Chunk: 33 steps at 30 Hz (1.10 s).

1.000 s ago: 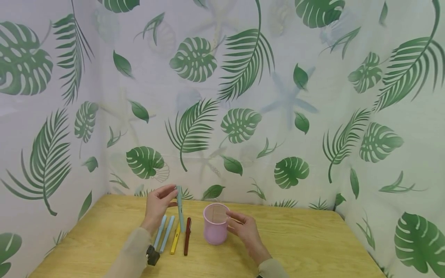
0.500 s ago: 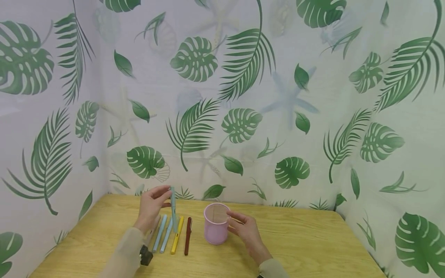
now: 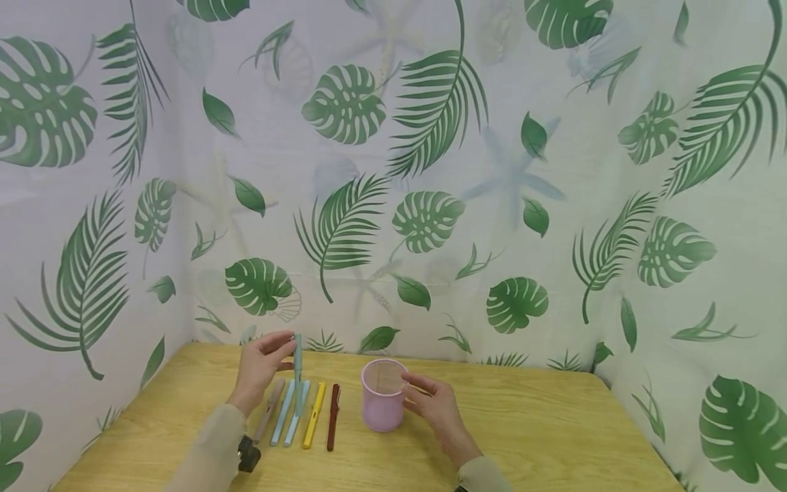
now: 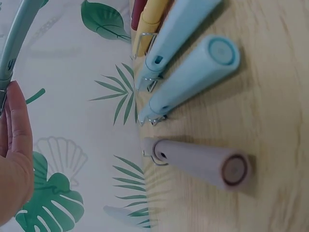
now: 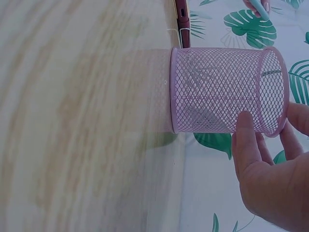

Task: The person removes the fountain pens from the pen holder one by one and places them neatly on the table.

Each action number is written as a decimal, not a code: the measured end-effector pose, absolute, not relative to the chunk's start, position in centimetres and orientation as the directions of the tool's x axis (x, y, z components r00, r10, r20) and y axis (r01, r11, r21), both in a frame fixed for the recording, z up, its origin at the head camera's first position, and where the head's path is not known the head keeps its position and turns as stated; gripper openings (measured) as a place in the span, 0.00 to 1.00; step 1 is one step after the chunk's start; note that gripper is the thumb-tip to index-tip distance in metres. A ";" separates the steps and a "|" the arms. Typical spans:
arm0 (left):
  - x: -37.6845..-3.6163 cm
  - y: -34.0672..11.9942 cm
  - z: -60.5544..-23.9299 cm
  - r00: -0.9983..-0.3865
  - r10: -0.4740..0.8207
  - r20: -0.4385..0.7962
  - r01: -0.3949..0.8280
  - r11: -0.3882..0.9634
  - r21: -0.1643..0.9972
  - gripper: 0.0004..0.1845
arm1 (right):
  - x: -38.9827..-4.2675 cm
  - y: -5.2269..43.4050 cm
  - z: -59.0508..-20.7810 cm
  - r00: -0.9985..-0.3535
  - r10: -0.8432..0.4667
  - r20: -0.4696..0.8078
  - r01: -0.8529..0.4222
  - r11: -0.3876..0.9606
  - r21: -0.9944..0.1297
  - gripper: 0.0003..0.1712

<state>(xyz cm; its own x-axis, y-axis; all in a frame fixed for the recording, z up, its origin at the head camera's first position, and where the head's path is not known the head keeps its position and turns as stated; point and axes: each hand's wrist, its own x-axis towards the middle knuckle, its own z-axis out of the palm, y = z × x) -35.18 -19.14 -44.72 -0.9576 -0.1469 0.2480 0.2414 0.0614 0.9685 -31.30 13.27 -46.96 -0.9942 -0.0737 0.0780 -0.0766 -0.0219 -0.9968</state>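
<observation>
My left hand (image 3: 261,365) pinches a pale teal pen (image 3: 298,365) near its top and holds it upright. From the head view, its lower end overlaps a light blue pen (image 3: 294,432) in the row on the table. A second light blue pen (image 3: 283,413) and a greyish-mauve pen (image 3: 269,410) lie to the left. To the right are a yellow pen (image 3: 313,417) and a dark red pen (image 3: 333,418). A pink mesh pen holder (image 5: 219,92) stands upright; my right hand (image 5: 275,183) grips its side near the rim. No pen shows inside it.
The wooden table (image 3: 522,424) ends at the back against a white curtain (image 3: 430,137) printed with green leaves. More of this curtain hangs on both sides. A dark wrist camera (image 3: 249,454) sits on my left wrist, just left of the pen row.
My left hand has moved left with the teal pen, from beside the dark red pen to above the light blue ones. The mauve pen has come into view. My right hand and the pen holder stay put.
</observation>
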 end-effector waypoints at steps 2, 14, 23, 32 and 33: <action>-35.2 -19.3 -44.8 -0.957 -0.147 0.250 0.242 0.073 0.968 0.19 | -31.3 13.3 -47.0 -0.994 -0.074 0.075 -0.074 -0.020 -0.997 0.22; -34.8 -20.2 -45.3 -0.956 -0.175 0.236 0.215 0.127 0.968 0.18 | -31.5 13.4 -47.3 -0.994 -0.082 0.078 -0.076 -0.030 -0.997 0.23; -34.9 -21.1 -45.3 -0.966 -0.179 0.185 0.153 0.179 0.972 0.18 | -31.3 13.4 -46.9 -0.993 -0.086 0.080 -0.078 -0.020 -0.997 0.22; -35.2 -21.4 -45.7 -0.982 -0.171 0.080 0.048 0.185 0.982 0.18 | -31.4 13.5 -47.1 -0.993 -0.085 0.083 -0.081 -0.029 -0.996 0.22; -35.2 -21.4 -45.7 -0.983 -0.168 0.071 0.038 0.191 0.981 0.18 | -31.5 13.5 -47.1 -0.993 -0.085 0.083 -0.081 -0.027 -0.996 0.22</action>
<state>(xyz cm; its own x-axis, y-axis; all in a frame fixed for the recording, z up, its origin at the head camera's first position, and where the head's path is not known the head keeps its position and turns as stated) -35.25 -21.43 -45.68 -0.9832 -0.1683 0.0705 0.0376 0.1913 0.9808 -31.45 13.46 -47.07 -0.9929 -0.0849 0.0831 -0.0810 -0.0274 -0.9963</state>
